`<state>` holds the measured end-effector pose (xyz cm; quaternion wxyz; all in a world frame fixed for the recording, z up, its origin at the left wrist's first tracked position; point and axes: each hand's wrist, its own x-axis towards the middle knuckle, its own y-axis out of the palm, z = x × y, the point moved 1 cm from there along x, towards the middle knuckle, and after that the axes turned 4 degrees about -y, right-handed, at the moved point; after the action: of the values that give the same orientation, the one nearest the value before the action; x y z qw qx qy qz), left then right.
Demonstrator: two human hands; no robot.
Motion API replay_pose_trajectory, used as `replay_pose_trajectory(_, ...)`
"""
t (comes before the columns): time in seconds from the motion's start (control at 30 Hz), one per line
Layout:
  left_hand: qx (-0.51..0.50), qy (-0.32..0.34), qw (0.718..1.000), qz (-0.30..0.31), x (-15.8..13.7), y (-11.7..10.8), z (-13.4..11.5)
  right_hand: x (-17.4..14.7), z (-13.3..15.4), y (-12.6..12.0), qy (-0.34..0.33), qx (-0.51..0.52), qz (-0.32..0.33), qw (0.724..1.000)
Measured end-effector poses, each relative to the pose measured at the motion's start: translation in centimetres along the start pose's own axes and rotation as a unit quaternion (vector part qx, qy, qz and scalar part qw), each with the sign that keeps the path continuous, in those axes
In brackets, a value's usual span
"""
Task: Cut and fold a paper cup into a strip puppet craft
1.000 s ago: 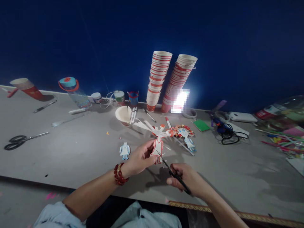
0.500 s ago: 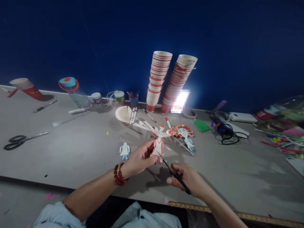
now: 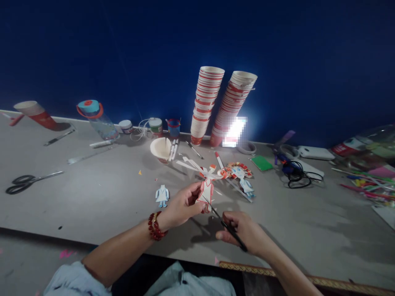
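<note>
Between the fingers and thumb of my left hand (image 3: 183,206) is a white paper doll cutout (image 3: 206,191) with a red outline, held upright above the table. My right hand (image 3: 243,232) grips black-handled scissors (image 3: 227,227), whose blades reach over the lower part of the cutout's dress. A blue-outlined paper body (image 3: 162,195) lies left of my left hand. Beyond the cutout, to the right, rests a finished-looking paper doll (image 3: 246,186) with a blue face and a ring of red and orange hair. Paper strips (image 3: 189,163) lie just behind the cutout.
Two tall stacks of paper cups (image 3: 205,107) lean near the blue wall. A cut-open cup (image 3: 160,149), a water bottle (image 3: 98,121) and paint jars (image 3: 155,126) stand on the left. Other scissors (image 3: 26,181) lie far left. Black cable (image 3: 298,176) and craft sticks (image 3: 370,189) are on the right.
The view has shifted very slightly. Both hands, the cutout and the scissors keep nearly the same positions.
</note>
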<state>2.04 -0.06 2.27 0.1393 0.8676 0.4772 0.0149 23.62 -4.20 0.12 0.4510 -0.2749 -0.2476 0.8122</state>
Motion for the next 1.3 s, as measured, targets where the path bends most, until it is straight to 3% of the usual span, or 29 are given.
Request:
replay_pose_trajectory(0.63,-0.003,0.012,1.000,-0.022,0.3,-0.7,1.2,0.2,-0.5,0.5,0.006,0.017,-0.001,1.000)
replay_pose_trajectory(0.97,0.059,-0.004,0.996,-0.067,0.0,-0.3,1.2,0.6,-0.6,1.1,0.015,0.008,-0.030,0.999)
replay_pose_trajectory(1.3,0.033,-0.012,0.999,-0.036,0.2,-0.8,1.0,0.6,0.0,0.8,0.026,0.138,0.048,0.989)
